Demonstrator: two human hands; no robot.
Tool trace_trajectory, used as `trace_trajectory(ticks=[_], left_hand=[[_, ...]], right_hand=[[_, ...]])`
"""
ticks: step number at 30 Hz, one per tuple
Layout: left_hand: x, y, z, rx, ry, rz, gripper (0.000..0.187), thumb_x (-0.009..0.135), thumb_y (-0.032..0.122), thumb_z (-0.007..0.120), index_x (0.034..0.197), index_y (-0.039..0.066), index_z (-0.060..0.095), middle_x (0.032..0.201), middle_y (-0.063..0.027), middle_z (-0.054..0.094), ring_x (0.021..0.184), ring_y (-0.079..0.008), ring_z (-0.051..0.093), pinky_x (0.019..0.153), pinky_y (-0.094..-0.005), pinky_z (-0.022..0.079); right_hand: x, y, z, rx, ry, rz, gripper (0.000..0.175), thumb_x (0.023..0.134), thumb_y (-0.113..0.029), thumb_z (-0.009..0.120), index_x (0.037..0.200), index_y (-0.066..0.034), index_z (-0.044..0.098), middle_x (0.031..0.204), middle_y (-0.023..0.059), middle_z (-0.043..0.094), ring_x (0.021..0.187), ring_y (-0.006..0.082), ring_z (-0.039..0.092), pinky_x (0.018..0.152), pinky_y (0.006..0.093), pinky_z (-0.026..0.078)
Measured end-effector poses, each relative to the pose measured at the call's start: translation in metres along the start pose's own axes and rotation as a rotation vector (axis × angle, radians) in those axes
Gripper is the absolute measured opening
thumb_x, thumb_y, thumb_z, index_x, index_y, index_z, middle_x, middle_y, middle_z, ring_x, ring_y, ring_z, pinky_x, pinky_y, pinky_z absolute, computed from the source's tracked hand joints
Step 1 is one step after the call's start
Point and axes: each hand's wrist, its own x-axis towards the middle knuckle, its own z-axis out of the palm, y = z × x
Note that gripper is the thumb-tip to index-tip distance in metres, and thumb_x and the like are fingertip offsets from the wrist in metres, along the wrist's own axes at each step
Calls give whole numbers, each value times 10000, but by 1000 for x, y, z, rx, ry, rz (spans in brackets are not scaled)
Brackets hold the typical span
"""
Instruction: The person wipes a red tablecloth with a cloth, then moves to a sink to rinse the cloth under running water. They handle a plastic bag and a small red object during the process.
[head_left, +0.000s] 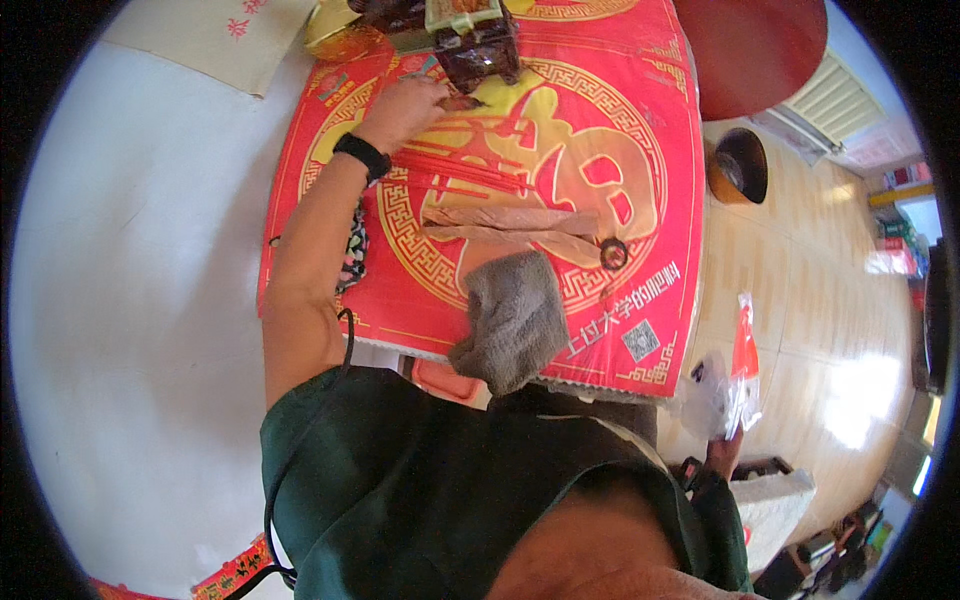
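My left hand (409, 109), with a black band on its wrist, reaches over the red and gold table cover (637, 315). Its fingertips are beside a small dark reddish-brown object (461, 103), near the foot of a dark carved stand (480, 60); whether they grip it is unclear. Several thin red sticks (465, 171) lie below that hand. Closer to me are strips of crumpled brown paper or cloth (517, 221), a dark ring (613, 254) and a grey cloth (517, 319) at the table's front edge. Low at the right, my right hand (724, 454) holds a clear plastic bag (739, 382) with orange-red parts.
A gold-coloured object (341, 34) stands at the far left of the table. Some dark flowered fabric (354, 251) lies under my left forearm. Right of the table, a dark-lined bin (739, 166) stands on the floor near a round dark-red surface (750, 52). A white box (772, 502) is at lower right.
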Motion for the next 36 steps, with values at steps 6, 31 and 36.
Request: trace_trajectory(ticks=[6, 31, 36], left_hand=[[-3, 50, -13, -149, -37, 20, 420, 860, 304, 629, 1182, 37, 589, 1117, -196, 625, 1056, -363, 580, 873, -433, 484], [-80, 111, -56, -3, -20, 375, 549, 816, 202, 701, 1343, 145, 558, 1293, -138, 563, 1200, -305, 516, 1034, -383, 413], [-118, 179, -47, -238, -103, 271, 581, 697, 279, 786, 1248, 198, 622, 1403, -89, 436, 1205, -338, 453, 963, -527, 412]], right_hand=[[14, 9, 0, 52, -252, 26, 538, 897, -175, 667, 1362, 10, 472, 1329, 133, 532, 1204, 217, 504, 1027, 350, 400], [12, 15, -3, -104, -134, 71, 651, 856, -148, 681, 1422, -5, 393, 1386, 148, 459, 1279, 254, 434, 1082, 390, 347], [23, 29, 3, -14, -184, -7, 618, 871, -113, 649, 1417, 10, 389, 1365, 150, 490, 1267, 259, 460, 1073, 394, 366]])
